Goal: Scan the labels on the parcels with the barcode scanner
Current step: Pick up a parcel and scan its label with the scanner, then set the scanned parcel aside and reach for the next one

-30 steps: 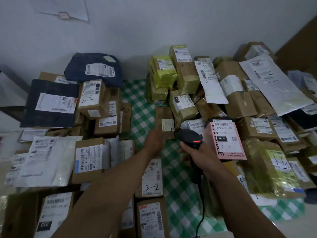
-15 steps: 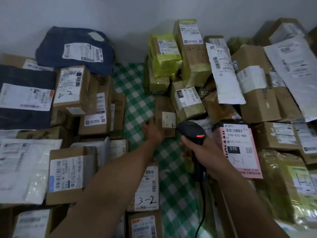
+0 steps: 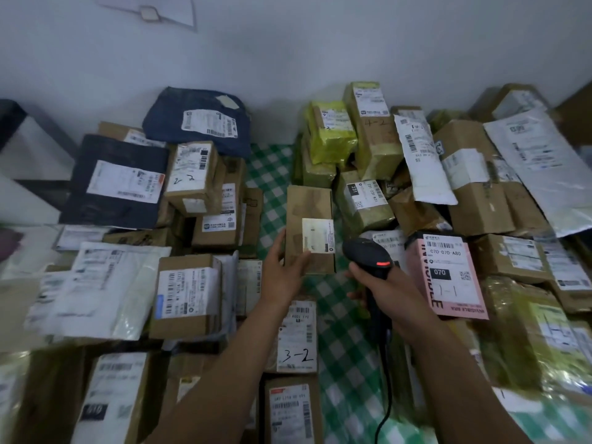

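the left hand (image 3: 282,274) grips the brown parcel (image 3: 307,206) at its lower left edge, thumb on the front face, the other fingers wrapped behind and out of view. the parcel sits over the checked cloth (image 3: 272,174) in the gap between the two piles; whether it rests on the cloth cannot be told. its long axis runs away from the person. the label (image 3: 317,240) lies at the lower right of the face, just beside the thumb. the right hand (image 3: 387,286) is closed round the handle of the barcode scanner (image 3: 365,251), cable (image 3: 386,386) trailing down. the scanner head lies just right of and slightly below the label, near but apart, beside the pink parcel (image 3: 445,277). the next move likely calls for turning the head left onto the barcode.
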`<state>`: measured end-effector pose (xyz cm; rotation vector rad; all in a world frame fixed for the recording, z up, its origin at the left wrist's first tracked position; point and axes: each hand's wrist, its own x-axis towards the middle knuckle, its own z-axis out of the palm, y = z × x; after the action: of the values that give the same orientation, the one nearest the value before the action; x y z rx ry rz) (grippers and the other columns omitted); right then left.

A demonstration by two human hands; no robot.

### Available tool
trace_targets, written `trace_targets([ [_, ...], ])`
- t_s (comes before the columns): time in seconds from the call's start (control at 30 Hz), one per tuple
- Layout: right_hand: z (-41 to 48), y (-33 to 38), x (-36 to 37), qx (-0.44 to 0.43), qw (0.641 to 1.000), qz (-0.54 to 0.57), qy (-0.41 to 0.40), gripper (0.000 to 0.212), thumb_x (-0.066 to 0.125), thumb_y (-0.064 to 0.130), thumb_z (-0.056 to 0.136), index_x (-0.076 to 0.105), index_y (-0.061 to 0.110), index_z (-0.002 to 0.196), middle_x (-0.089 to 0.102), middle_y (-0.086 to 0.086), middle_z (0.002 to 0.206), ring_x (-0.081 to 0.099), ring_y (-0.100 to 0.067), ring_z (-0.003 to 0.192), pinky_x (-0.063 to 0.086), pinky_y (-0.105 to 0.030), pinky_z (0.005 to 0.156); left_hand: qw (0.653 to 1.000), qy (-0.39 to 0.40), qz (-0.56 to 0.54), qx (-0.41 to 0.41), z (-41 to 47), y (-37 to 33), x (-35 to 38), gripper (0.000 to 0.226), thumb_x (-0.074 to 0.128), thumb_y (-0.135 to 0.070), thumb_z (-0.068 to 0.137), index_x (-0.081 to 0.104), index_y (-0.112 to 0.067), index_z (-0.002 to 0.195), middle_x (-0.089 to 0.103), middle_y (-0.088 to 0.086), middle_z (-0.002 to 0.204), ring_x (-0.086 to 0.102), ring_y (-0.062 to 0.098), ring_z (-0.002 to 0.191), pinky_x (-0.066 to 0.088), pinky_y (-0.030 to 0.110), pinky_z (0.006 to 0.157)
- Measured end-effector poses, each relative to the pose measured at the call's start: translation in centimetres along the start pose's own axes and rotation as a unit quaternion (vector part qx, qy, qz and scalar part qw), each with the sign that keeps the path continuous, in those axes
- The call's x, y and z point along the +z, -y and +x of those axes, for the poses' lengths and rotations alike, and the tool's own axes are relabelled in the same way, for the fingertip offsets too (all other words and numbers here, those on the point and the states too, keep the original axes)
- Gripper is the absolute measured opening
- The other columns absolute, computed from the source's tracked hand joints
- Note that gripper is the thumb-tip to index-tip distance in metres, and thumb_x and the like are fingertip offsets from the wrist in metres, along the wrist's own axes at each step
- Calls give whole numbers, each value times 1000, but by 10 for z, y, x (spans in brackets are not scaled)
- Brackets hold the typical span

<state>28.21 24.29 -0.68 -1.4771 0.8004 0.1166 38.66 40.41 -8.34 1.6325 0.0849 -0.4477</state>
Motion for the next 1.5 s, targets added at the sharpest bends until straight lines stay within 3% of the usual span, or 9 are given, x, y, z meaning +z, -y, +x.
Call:
trace_targets([
  [0.17,-43,-2,17,-47,998,17,-23,32,78,34,90,68,31,120,79,11,98,78,-19,86,52,-34,70,998,24,-40,36,-49,-15,-32,54,73,-28,94,46,-44,138,63,-15,125,62,-3,107,58,30,91],
  [0.33,-79,-11,33,-97,991,60,-65,41,75,42,91,63,36,129,76,12,115,73,-12,105,59,-33,86,998,44,-43,34,-86,-22,-46,35,75,-40,91,56,-62,110,66,-8,130,68,13,112,60,46,93],
  [0.43,-95,-13,33,-100,989,81,-73,38,75,42,90,65,34,126,76,12,114,71,-9,107,57,-25,79,995,33,33,89,-102,-27,-47,30,71,-38,94,61,-51,119,66,-13,124,65,3,109,57,29,91],
  [0.57,-110,-17,33,-119,988,72,-69,39,74,42,91,65,31,127,77,10,111,72,-9,103,57,-25,76,978,35,139,153,-120,-32,-41,56,73,-41,93,51,-36,144,55,-12,135,56,4,120,44,10,88],
  [0.8,-127,-16,37,-188,980,-7,-70,29,73,29,94,66,29,123,76,12,108,69,7,93,54,-12,73,972,95,172,132,-118,-30,-39,95,96,-59,46,45,-46,126,58,-15,125,60,6,116,57,41,95],
  [0.97,-132,-6,25,-228,968,-81,-72,56,79,31,89,51,78,100,71,26,106,68,-5,103,57,-32,87,949,53,236,202,-104,-46,-52,111,97,-39,58,34,-30,149,45,-11,140,45,11,131,45,40,110],
  [1.13,-130,4,16,-218,955,-191,-59,38,80,42,86,58,54,115,69,26,106,62,1,107,50,-33,100,900,42,341,269,-75,-72,-64,109,97,-33,60,39,-19,151,47,1,146,42,20,135,38,41,113],
  [1.23,-129,16,20,-186,951,-246,-23,45,76,49,88,59,45,130,65,30,104,57,12,99,44,-16,84,883,55,376,275,-63,-83,-66,106,93,-29,63,36,-17,153,44,1,150,36,21,139,35,42,116],
  [1.5,-135,39,29,-184,945,-271,6,13,70,41,95,64,36,105,74,10,77,62,12,65,39,-5,54,856,46,410,311,-49,-87,-66,93,87,-27,70,39,-12,148,50,5,143,42,25,135,36,40,116],
])
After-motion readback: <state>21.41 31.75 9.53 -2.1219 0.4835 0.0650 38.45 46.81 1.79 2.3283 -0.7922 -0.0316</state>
